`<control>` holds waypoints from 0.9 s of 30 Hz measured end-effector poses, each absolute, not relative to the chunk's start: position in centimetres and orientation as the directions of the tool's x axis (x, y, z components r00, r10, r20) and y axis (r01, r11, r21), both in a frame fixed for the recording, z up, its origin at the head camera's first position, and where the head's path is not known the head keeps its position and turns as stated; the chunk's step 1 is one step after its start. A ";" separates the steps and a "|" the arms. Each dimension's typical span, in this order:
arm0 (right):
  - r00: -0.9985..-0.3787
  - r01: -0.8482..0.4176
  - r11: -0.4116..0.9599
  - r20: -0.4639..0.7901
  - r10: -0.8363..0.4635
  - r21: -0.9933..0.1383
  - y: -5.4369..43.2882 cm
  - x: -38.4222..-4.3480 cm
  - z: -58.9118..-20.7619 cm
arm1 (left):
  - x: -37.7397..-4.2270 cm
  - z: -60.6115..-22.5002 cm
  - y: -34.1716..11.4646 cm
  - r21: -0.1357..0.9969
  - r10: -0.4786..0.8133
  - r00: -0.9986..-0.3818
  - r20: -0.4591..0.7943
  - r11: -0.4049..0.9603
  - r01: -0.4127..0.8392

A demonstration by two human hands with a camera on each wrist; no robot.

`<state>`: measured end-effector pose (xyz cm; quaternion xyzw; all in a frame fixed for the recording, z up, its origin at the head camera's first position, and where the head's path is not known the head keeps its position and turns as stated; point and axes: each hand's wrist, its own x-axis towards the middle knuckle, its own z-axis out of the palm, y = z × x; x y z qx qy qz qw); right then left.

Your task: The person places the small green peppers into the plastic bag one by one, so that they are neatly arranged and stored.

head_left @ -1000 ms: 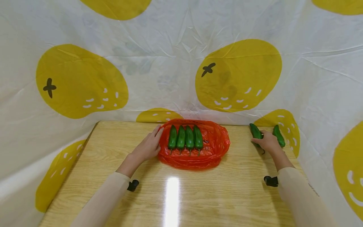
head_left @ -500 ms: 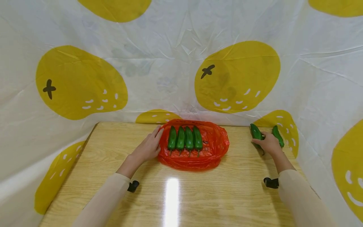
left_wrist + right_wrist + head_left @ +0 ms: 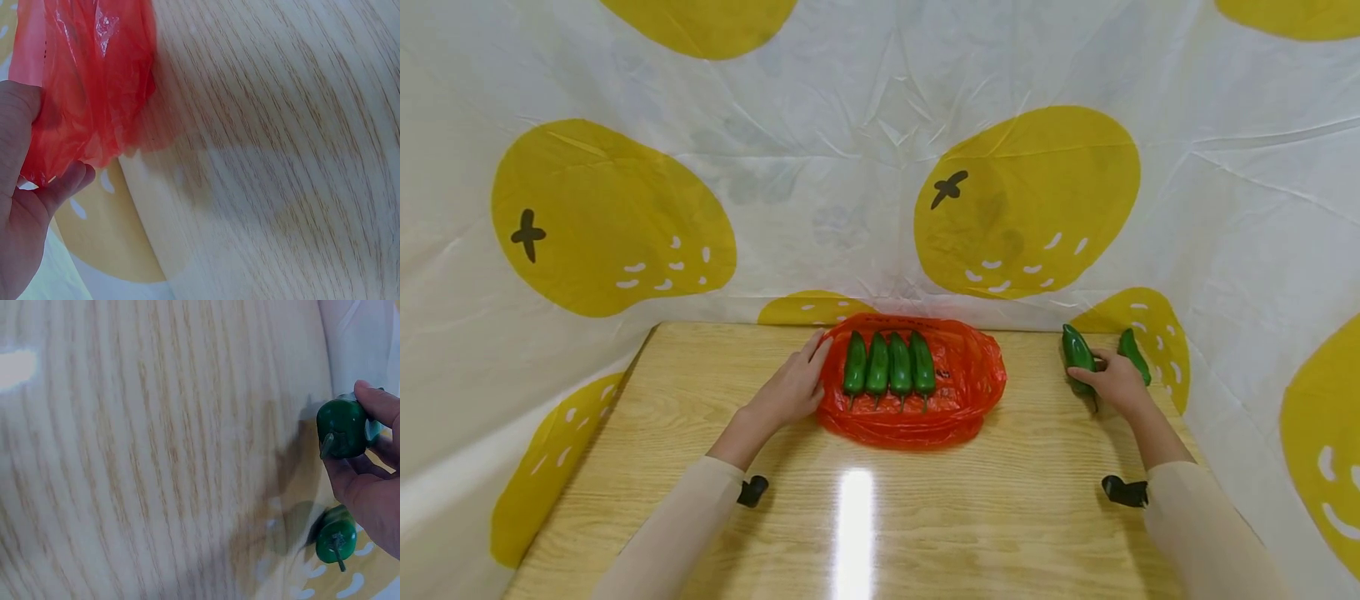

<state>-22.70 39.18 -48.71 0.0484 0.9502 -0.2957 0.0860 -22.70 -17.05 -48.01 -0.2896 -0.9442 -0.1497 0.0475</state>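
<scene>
A crinkled red plastic bag (image 3: 973,367) lies on the table with its mouth spread wide, several green peppers (image 3: 877,367) side by side on its left part, stems toward me. My left hand (image 3: 790,387) holds the bag's left rim between thumb and fingers, as the left wrist view shows; the red film (image 3: 94,81) hangs down there in folds. At the far right, my right hand (image 3: 1116,383) grips one green pepper (image 3: 1077,346) between thumb and fingers, its stem end facing the right wrist camera. Another green pepper (image 3: 336,537) lies just right of that hand, by the table's edge.
The wooden table (image 3: 977,508) ends at a white curtain (image 3: 820,200) with large yellow fruit prints, which rises behind it and on both sides. A bright light reflection (image 3: 854,533) falls on the tabletop near the front.
My right hand and the pepper in it have shifted very slightly, and the right forearm has swung a little to the right. My left hand, the bag and its peppers have stayed put.
</scene>
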 end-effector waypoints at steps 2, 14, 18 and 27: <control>-0.983 0.133 0.815 -0.182 0.034 -0.564 39.1 -22.6 -48.5 | -22.7 -48.0 -17.0 0.255 0.533 -0.829 0.171 0.788 0.560; -0.990 0.077 0.762 -0.141 -0.019 -0.642 37.7 -22.0 -46.0 | -22.9 -48.1 -16.7 0.245 0.530 -0.835 0.144 0.799 0.549; -0.991 0.064 0.743 -0.133 -0.034 -0.666 36.9 -21.8 -45.0 | -22.9 -48.2 -16.7 0.242 0.532 -0.835 0.141 0.799 0.550; -0.988 0.052 0.731 -0.143 -0.064 -0.681 34.8 -21.6 -42.5 | -22.9 -48.2 -16.7 0.250 0.540 -0.824 0.175 0.785 0.567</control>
